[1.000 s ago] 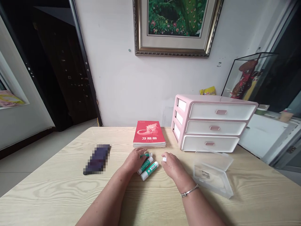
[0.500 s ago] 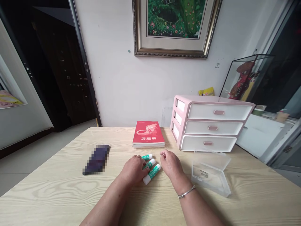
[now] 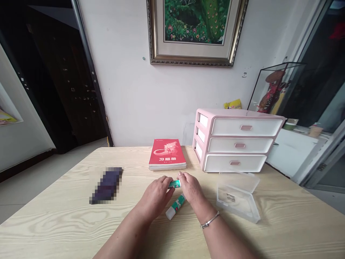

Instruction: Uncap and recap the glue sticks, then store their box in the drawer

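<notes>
My left hand (image 3: 155,196) and my right hand (image 3: 191,189) meet over the wooden table (image 3: 67,223), both pinching one green-and-white glue stick (image 3: 174,184) held between them just above the tabletop. A second glue stick (image 3: 175,206) lies on the table under my hands, its white end toward me. A third stick, seen before, is hidden from view. A silver bracelet (image 3: 209,220) sits on my right wrist.
A red book (image 3: 167,154) lies behind my hands. A pink three-drawer organiser (image 3: 237,144) stands at the right rear, all drawers closed. An open clear plastic box (image 3: 238,196) sits to the right. A dark blurred flat object (image 3: 106,185) lies at the left.
My hands have come together and picked one glue stick off the table. The white piece once in my right fingers is out of sight. The view shifted slightly left.
</notes>
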Demonstrator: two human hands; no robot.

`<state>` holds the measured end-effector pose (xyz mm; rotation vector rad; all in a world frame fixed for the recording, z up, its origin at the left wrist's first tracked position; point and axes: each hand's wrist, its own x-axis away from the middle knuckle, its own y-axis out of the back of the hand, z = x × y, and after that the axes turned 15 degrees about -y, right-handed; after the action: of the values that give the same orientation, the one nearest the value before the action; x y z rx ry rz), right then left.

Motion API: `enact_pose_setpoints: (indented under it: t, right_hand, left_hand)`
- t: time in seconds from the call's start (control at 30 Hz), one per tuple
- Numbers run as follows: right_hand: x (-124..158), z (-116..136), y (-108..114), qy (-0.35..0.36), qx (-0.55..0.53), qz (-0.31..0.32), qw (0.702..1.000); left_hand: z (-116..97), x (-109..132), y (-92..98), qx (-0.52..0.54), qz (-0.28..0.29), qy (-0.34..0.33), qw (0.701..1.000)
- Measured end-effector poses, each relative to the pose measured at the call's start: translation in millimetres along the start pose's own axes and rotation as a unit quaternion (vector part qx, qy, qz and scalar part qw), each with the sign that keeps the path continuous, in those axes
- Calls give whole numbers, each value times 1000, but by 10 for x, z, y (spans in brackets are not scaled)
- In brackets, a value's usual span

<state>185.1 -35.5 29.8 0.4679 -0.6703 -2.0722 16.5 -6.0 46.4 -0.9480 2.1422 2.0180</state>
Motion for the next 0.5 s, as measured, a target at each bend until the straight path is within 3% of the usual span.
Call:
enact_pose_setpoints:
  t: [0.13, 0.2, 0.33, 0.5]
  right_hand:
    - [-53, -32, -75, -27, -62, 4, 998]
    - [-52, -21, -76, -39, -91, -2, 995]
    - [21, 51, -29, -8, -145, 3, 989]
    - [99, 111, 12, 49, -183, -21, 982]
  left_hand:
    - [-80, -21, -69, -32, 26, -13, 999]
    - [-103, -34, -61, 4, 40, -1, 999]
    - [-124, -51, 40, 196, 27, 16, 980]
    - [-89, -30, 183, 398, 56, 95, 911]
